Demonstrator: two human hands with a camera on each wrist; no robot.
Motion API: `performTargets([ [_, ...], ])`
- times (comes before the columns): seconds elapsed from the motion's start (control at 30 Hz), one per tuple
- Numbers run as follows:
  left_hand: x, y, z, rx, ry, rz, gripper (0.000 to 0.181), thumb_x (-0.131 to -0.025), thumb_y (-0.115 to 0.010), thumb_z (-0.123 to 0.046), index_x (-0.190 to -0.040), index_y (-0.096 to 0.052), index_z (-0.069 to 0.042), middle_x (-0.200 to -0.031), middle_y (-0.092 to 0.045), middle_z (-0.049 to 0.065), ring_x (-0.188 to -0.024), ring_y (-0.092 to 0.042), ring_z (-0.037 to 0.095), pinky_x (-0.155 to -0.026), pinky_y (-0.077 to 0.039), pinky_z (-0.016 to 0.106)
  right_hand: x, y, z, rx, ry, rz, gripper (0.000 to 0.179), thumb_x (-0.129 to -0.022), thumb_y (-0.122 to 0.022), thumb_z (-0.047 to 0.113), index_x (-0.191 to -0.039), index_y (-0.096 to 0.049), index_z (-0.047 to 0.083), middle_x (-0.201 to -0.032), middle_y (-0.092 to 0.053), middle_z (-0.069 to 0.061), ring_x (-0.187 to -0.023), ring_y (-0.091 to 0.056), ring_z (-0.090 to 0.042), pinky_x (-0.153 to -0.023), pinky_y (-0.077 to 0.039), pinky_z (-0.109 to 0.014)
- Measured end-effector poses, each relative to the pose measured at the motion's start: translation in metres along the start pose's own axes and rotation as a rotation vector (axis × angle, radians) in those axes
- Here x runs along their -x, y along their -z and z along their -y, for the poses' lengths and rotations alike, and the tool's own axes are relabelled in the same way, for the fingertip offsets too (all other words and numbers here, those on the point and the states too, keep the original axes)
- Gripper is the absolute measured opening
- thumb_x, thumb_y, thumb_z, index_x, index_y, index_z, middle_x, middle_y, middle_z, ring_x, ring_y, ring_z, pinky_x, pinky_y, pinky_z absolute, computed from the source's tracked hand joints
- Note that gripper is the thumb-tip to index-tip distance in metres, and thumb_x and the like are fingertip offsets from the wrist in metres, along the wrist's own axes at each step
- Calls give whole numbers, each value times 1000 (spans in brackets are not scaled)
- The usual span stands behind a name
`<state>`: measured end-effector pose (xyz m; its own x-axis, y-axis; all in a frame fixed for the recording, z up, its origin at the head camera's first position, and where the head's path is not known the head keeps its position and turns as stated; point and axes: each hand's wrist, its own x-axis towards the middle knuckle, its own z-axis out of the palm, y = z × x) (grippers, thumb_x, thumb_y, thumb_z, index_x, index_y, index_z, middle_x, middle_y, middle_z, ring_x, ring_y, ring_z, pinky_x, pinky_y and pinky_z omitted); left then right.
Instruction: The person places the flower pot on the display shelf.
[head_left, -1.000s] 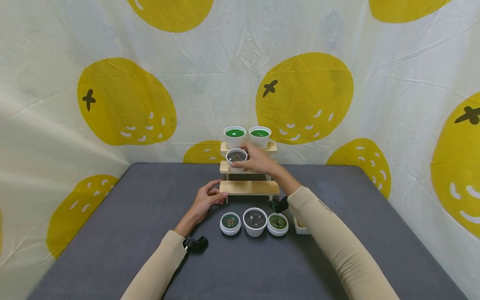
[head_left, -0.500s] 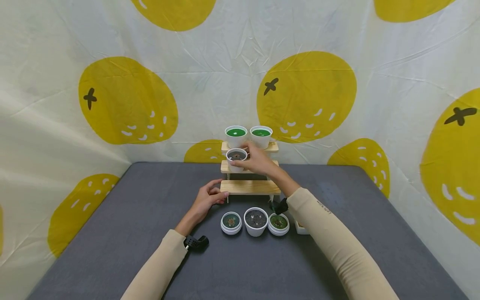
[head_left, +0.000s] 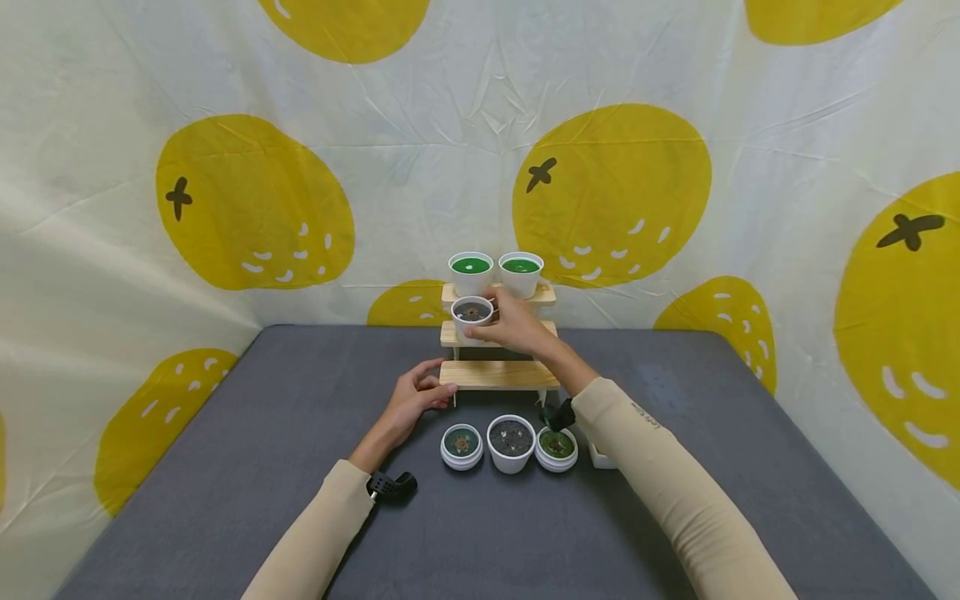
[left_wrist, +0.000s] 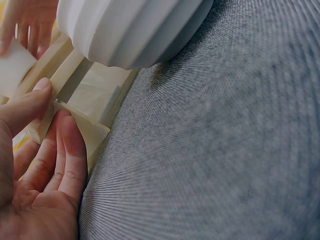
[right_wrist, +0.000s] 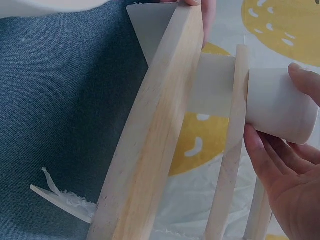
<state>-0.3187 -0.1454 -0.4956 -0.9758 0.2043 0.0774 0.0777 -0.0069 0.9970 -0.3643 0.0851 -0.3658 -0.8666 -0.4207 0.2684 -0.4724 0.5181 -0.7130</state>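
My right hand (head_left: 519,323) grips a small white pot (head_left: 472,310) with a dark grey filling, at the left of the wooden stand's middle step (head_left: 517,335). In the right wrist view, thumb and fingers span the smooth white pot (right_wrist: 277,102), its base right at the step's board (right_wrist: 235,135). My left hand (head_left: 410,400) pinches the left end of the bottom step (head_left: 498,375). The left wrist view shows its thumb on the board's edge and its fingers (left_wrist: 72,145) against the pale side support (left_wrist: 90,130).
Two white pots with green filling, left (head_left: 471,268) and right (head_left: 521,268), stand on the top step. Before the stand are a teal-filled jar (head_left: 461,446), a grey-filled pot (head_left: 511,442), a green-filled jar (head_left: 556,448) and a white container (head_left: 602,458) partly behind the right sleeve.
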Motion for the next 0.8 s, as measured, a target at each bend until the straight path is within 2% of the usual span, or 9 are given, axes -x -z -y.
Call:
performTargets([
  [0.27,-2,-1,-3,-8,8,-9,69,-93,-79,-14,-153,-46,-8,-84,-71,-2,-82,-68,12,-73,-60,26,-7,1,-3,-29,1,-1,71,-84,-87,19,-142,-50,1,-131,-64,-17,-120,-65,-33,-101,-56,-45],
  [0.8,-1,-2,-7,0,14,-13,69,-93,-78,-12,-153,-46,-6,-83,-71,-1,-80,-68,12,-72,-60,26,-9,0,-2,-2,-24,7,72,-84,-86,13,-143,-47,-2,-136,-62,-19,-121,-65,-34,-102,-55,-45],
])
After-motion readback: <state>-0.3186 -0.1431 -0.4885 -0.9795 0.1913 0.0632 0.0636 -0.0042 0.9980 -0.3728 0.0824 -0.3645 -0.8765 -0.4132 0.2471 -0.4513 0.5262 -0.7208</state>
